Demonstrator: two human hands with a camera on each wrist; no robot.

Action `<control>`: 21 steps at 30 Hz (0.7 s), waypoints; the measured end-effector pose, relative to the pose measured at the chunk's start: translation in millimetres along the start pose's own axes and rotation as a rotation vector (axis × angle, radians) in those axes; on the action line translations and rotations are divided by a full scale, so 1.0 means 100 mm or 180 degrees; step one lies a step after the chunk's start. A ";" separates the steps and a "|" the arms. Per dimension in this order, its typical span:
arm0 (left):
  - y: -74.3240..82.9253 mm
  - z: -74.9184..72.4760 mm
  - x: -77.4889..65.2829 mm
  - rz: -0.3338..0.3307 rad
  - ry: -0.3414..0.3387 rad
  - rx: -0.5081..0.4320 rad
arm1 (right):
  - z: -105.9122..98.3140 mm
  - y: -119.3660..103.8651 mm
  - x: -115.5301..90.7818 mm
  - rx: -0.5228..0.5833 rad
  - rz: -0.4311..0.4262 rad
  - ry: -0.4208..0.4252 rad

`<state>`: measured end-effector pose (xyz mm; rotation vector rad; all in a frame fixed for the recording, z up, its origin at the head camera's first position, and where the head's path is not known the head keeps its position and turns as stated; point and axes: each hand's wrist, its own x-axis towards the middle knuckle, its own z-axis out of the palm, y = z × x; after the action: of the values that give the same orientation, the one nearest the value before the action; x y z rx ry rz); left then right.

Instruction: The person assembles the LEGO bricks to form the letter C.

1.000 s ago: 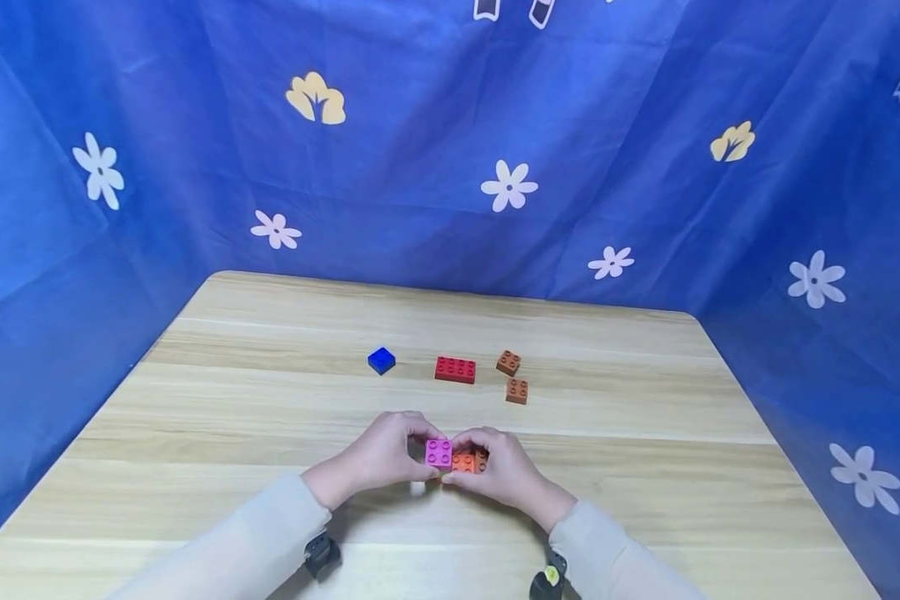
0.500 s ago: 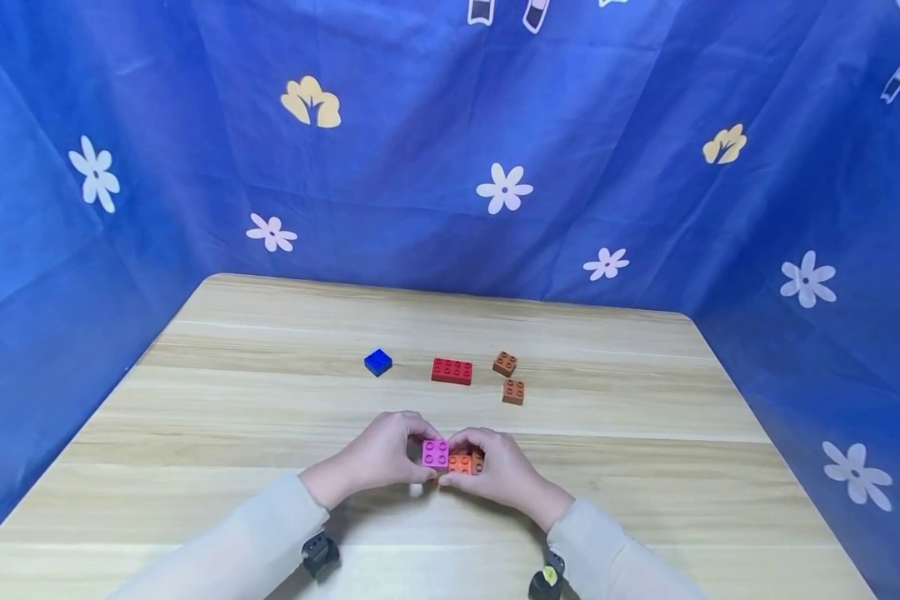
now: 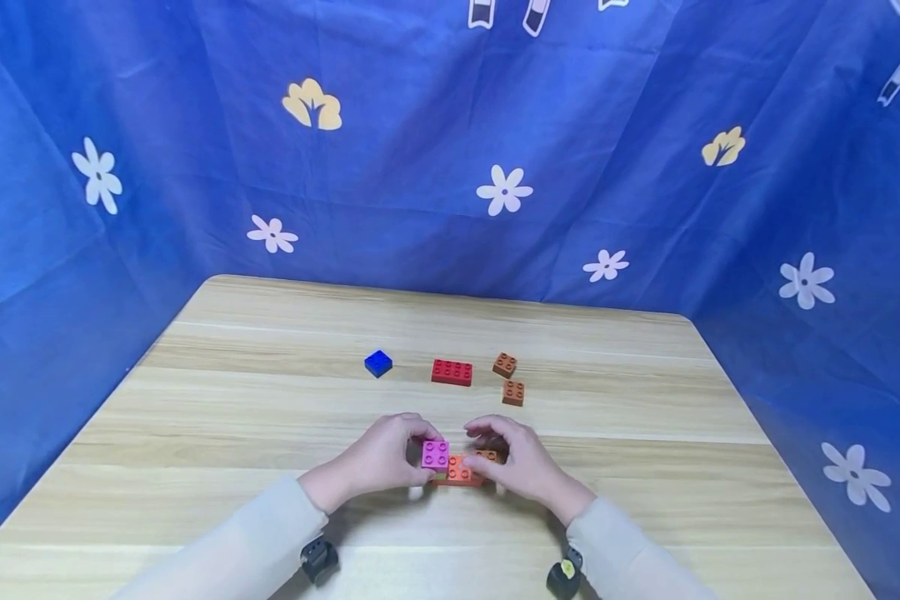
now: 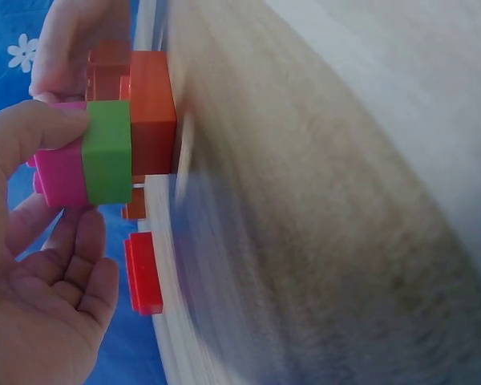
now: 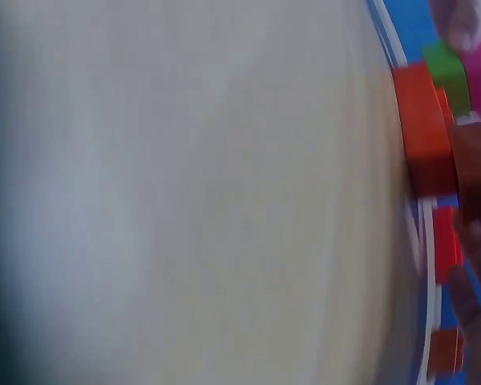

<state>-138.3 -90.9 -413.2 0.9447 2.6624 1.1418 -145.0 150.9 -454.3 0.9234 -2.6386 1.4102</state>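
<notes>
My left hand (image 3: pixel 386 454) pinches a pink toy brick (image 3: pixel 435 454) stacked on a green brick (image 4: pixel 108 152), thumb across their near side. The green one sits on the left part of a longer orange brick (image 4: pixel 154 112), low at the wooden table. On the orange brick's right part stands a brown brick (image 5: pixel 474 168); orange studs show between the two stacks. Around the brown brick, my right hand (image 3: pixel 521 462) is spread loosely, thumb on the near side and fingers on the far side, with a gap before the index fingertip.
Farther back on the table (image 3: pixel 270 400) lie a blue brick (image 3: pixel 378 363), a long red brick (image 3: pixel 452 372) and two more brown bricks, one (image 3: pixel 505 364) behind the other (image 3: pixel 513 392). A blue patterned cloth (image 3: pixel 420 167) hangs behind and at both sides.
My right hand has loosened and shifted right, its fingers spreading apart, so more of the orange and brown bricks shows. The left hand stays on the pink brick.
</notes>
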 end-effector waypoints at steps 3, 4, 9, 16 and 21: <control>0.00 0.00 -0.01 -0.0030 -0.0001 0.0054 | -0.08 0.10 0.00 -0.0063 -0.0029 0.0167; 0.00 0.01 -0.01 -0.0036 -0.0001 0.0057 | -0.11 0.13 0.00 -0.0123 -0.0008 0.0226; -0.02 0.03 -0.02 -0.0033 0.0016 0.0009 | -0.24 0.27 0.03 -0.0302 0.0143 0.0455; -0.04 0.05 -0.03 -0.0023 0.0045 -0.0033 | -0.38 0.43 0.11 -0.0510 0.0102 0.0828; -0.04 0.05 -0.04 -0.0044 0.0054 -0.0088 | -0.42 0.51 0.18 -0.0594 0.0410 0.0928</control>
<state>-136.0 -92.3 -420.2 0.9150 2.6549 1.1857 -196.1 195.8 -462.7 0.4955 -2.5870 1.1873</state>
